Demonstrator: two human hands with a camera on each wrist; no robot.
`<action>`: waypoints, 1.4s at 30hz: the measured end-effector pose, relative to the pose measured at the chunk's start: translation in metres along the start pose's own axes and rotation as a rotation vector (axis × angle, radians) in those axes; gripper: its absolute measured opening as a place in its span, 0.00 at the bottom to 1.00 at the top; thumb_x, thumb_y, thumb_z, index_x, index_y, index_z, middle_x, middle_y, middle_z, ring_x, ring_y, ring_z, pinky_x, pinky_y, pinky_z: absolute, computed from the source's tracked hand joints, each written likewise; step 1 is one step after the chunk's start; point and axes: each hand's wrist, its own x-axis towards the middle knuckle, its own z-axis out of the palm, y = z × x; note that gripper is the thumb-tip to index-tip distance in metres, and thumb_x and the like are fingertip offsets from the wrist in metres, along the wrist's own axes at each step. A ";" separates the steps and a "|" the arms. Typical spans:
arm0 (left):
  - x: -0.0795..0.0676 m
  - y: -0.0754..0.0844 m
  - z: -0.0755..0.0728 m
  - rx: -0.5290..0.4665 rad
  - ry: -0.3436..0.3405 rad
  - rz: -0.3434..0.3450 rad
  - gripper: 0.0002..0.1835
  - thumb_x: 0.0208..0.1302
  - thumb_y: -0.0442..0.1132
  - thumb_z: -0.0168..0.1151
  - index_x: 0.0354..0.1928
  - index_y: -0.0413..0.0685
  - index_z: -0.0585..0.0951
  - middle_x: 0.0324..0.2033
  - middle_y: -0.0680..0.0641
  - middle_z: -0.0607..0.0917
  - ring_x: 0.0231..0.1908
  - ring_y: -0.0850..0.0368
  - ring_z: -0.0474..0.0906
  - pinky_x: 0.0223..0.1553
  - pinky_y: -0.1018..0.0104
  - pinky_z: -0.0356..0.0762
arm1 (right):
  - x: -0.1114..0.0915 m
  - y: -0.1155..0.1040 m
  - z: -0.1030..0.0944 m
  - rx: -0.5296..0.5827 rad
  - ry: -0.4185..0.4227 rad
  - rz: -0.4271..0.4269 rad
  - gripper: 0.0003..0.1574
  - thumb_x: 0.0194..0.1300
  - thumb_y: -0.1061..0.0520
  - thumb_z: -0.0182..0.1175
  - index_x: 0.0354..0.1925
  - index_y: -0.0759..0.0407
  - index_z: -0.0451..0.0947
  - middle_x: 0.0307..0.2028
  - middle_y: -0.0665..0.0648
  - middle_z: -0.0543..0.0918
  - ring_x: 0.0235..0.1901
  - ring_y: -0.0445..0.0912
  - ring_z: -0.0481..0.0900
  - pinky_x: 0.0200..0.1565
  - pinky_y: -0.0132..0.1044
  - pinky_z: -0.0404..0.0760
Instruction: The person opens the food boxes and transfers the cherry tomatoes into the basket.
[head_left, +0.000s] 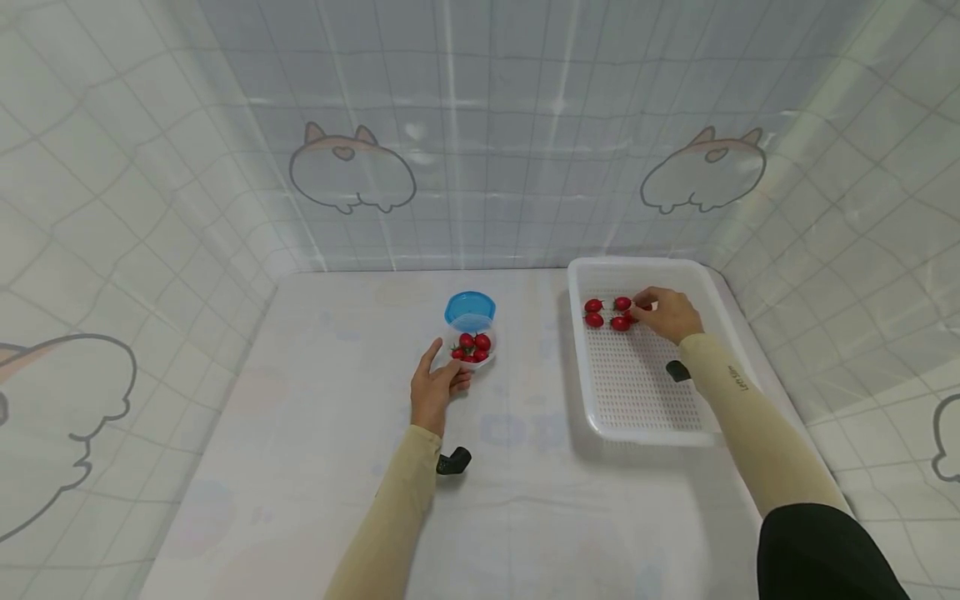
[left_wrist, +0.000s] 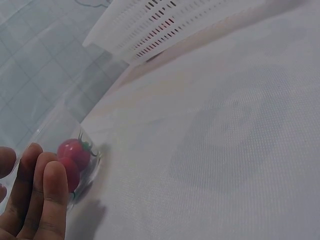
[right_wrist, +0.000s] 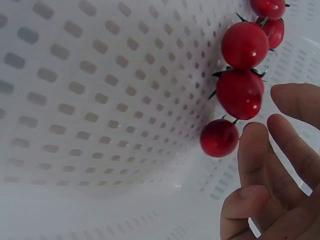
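My left hand (head_left: 433, 393) lies beside a small clear cup (head_left: 493, 357) holding several red cherry tomatoes (head_left: 482, 342), its thumb and fingers set loosely about the near left side. In the left wrist view, its fairly straight fingers (left_wrist: 54, 185) overlap the cup; contact is hard to tell. A blue lid (head_left: 470, 308) lies folded back behind the cup. Over the white basket (head_left: 637, 437), my right hand (head_left: 670, 314) hangs beside several cherry tomatoes (head_left: 594, 320). The right wrist view shows its thumb and fingers apart, fingertips close to a tomato (right_wrist: 219, 138) on the perforated floor.
The basket's raised rim (head_left: 581, 358) borders the right part of the white-covered table (head_left: 337, 467). Tiled-pattern sheets (head_left: 480, 208) with cartoon animal drawings stand around the back and sides. A black camera mount (head_left: 453, 461) juts from the left wrist.
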 end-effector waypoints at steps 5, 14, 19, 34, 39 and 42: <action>0.000 0.000 0.000 0.007 0.002 -0.001 0.35 0.73 0.32 0.60 0.78 0.52 0.61 0.49 0.26 0.83 0.55 0.24 0.76 0.61 0.43 0.75 | 0.000 -0.009 0.000 0.007 0.032 -0.031 0.24 0.71 0.47 0.61 0.59 0.59 0.79 0.56 0.66 0.82 0.45 0.60 0.77 0.45 0.57 0.79; 0.002 0.000 0.000 -0.012 -0.002 0.011 0.36 0.72 0.32 0.61 0.78 0.51 0.61 0.47 0.27 0.84 0.55 0.23 0.75 0.61 0.42 0.76 | -0.001 -0.047 -0.002 0.062 0.076 -0.157 0.22 0.72 0.48 0.62 0.59 0.57 0.80 0.54 0.61 0.84 0.42 0.54 0.83 0.39 0.51 0.82; 0.012 -0.015 -0.004 0.003 0.026 0.035 0.35 0.71 0.35 0.63 0.77 0.56 0.64 0.46 0.29 0.85 0.49 0.30 0.81 0.57 0.47 0.80 | -0.003 -0.083 -0.003 0.081 0.072 -0.213 0.23 0.71 0.46 0.62 0.59 0.54 0.80 0.54 0.56 0.84 0.40 0.50 0.82 0.36 0.46 0.81; 0.020 -0.027 -0.005 0.024 0.061 0.045 0.32 0.71 0.37 0.64 0.74 0.64 0.68 0.43 0.35 0.87 0.46 0.35 0.83 0.51 0.55 0.85 | -0.009 -0.188 0.028 0.010 -0.053 -0.458 0.23 0.69 0.46 0.66 0.59 0.49 0.81 0.55 0.51 0.85 0.34 0.44 0.80 0.33 0.40 0.82; 0.021 -0.026 -0.006 0.022 0.042 0.032 0.33 0.72 0.38 0.63 0.76 0.63 0.66 0.46 0.34 0.86 0.49 0.32 0.82 0.55 0.51 0.82 | -0.011 -0.212 0.049 -0.042 -0.121 -0.523 0.24 0.69 0.46 0.66 0.61 0.50 0.80 0.55 0.51 0.85 0.39 0.44 0.83 0.41 0.41 0.85; 0.021 -0.026 -0.007 0.002 0.024 0.025 0.34 0.73 0.38 0.63 0.77 0.63 0.64 0.47 0.33 0.86 0.52 0.30 0.80 0.58 0.49 0.80 | -0.011 -0.222 0.064 -0.054 -0.162 -0.544 0.25 0.69 0.46 0.66 0.60 0.52 0.81 0.54 0.51 0.85 0.43 0.45 0.84 0.46 0.42 0.86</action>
